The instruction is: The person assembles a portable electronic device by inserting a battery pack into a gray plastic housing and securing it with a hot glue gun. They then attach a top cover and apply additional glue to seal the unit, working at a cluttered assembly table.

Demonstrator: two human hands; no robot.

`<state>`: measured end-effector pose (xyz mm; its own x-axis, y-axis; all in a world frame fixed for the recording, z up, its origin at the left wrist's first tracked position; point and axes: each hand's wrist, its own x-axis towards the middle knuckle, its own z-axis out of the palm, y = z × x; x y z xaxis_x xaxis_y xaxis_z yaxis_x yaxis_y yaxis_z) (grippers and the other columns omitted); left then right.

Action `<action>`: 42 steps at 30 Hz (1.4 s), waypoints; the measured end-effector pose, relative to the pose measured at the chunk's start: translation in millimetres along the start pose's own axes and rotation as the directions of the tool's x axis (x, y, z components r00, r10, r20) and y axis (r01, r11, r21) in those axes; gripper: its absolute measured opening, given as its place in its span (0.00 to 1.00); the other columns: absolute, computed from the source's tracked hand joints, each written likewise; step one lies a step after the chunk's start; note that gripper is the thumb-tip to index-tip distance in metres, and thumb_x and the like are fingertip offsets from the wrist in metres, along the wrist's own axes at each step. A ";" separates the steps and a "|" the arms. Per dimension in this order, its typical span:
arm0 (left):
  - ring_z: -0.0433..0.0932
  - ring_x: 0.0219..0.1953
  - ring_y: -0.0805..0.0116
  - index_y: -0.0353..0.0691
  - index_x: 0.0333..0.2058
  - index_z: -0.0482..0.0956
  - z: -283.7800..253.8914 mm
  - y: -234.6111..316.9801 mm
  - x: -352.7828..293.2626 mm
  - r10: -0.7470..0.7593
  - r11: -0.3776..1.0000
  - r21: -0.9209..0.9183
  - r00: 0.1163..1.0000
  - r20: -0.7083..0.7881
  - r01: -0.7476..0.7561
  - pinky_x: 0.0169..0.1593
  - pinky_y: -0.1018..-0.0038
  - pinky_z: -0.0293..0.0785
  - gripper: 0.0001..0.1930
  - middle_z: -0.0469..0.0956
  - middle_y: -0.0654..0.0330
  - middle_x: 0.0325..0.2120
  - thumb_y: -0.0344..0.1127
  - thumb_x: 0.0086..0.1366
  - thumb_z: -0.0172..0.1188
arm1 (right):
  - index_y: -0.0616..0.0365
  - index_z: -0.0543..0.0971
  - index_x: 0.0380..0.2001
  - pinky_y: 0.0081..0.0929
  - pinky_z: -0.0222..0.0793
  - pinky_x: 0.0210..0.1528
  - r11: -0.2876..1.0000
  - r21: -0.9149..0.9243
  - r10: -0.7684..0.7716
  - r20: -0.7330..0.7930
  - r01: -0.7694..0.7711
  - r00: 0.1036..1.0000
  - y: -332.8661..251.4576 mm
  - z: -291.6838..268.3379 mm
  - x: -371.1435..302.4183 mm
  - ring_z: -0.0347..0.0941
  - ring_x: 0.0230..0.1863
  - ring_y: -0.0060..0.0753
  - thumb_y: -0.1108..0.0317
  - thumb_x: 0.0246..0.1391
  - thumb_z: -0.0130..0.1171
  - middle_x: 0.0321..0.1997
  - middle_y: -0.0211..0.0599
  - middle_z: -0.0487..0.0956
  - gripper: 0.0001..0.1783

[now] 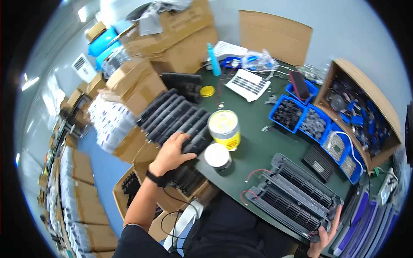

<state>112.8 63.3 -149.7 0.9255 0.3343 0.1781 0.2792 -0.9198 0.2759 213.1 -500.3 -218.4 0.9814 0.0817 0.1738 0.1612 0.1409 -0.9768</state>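
My left hand (171, 154), with a dark band at the wrist, lies over the near end of a stack of long black ribbed parts (176, 118) at the table's left edge. Its thumb and fingers close round the end of the nearest part. At the lower right, my right hand (328, 235) grips the end of a dark grey fan housing (297, 195), thumb on top and fingers along the outer side. Two slotted black rollers run lengthwise in the housing, and thin red wires stick out at its left end. A white-lidded jar (217, 156) and a yellow-labelled tub (224, 129) stand right of the stack.
Blue bins (287, 112) of small parts curve along the right, beside a cardboard box (365, 107) of loose pieces. A dark ribbed block (319, 162) lies nearby. Purple and grey panels (359, 219) stand at the lower right. Cartons (137, 86) crowd the left side.
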 end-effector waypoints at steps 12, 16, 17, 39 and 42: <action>0.56 0.78 0.49 0.32 0.74 0.58 42.3 204.9 -2.8 0.331 0.739 -0.659 0.928 0.173 -0.141 0.77 0.57 0.53 0.45 0.59 0.40 0.74 0.42 0.66 0.71 | 0.73 0.60 0.76 0.38 0.59 0.75 0.999 -0.035 0.005 -0.073 -0.008 0.997 6.1 -11.3 5.9 0.69 0.72 0.46 0.60 0.40 0.61 0.73 0.57 0.69 0.57; 0.36 0.82 0.50 0.32 0.78 0.33 108.8 203.3 12.9 0.327 0.489 -0.863 0.891 0.316 0.126 0.81 0.59 0.37 0.41 0.35 0.40 0.80 0.55 0.84 0.37 | 0.72 0.62 0.75 0.37 0.58 0.75 0.997 0.034 0.065 -0.038 -0.063 0.997 -0.9 -10.1 4.2 0.68 0.72 0.45 0.61 0.39 0.61 0.74 0.56 0.69 0.56; 0.37 0.82 0.49 0.32 0.78 0.33 117.8 203.3 16.7 0.324 0.539 -0.835 0.888 0.328 0.112 0.81 0.59 0.37 0.44 0.36 0.40 0.80 0.64 0.82 0.28 | 0.71 0.63 0.74 0.36 0.59 0.74 0.994 0.078 0.075 -0.057 -0.070 0.996 -1.3 -8.1 3.8 0.70 0.70 0.45 0.61 0.38 0.62 0.71 0.55 0.71 0.55; 0.68 0.71 0.39 0.27 0.72 0.61 42.3 236.7 117.3 0.285 0.869 -0.469 0.933 0.221 -0.154 0.73 0.60 0.63 0.31 0.70 0.32 0.67 0.36 0.76 0.56 | 0.74 0.70 0.69 0.38 0.58 0.75 0.990 -0.081 0.102 -0.117 -0.111 0.988 -2.5 -37.2 3.1 0.67 0.72 0.46 0.58 0.34 0.61 0.75 0.52 0.67 0.54; 0.75 0.63 0.36 0.31 0.66 0.72 52.0 248.5 152.6 0.256 0.907 -0.377 0.957 0.137 -0.188 0.67 0.56 0.71 0.26 0.77 0.33 0.59 0.30 0.72 0.58 | 0.74 0.69 0.71 0.38 0.56 0.76 0.994 -0.034 0.102 -0.111 -0.107 0.989 -1.7 -36.4 3.9 0.66 0.73 0.46 0.58 0.34 0.62 0.76 0.53 0.65 0.56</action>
<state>336.8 -124.9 -103.1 0.9922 0.0564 0.1114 -0.0178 -0.8193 0.5731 220.5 -536.2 -220.7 0.9982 -0.0143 0.0581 0.0593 0.0974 -0.9935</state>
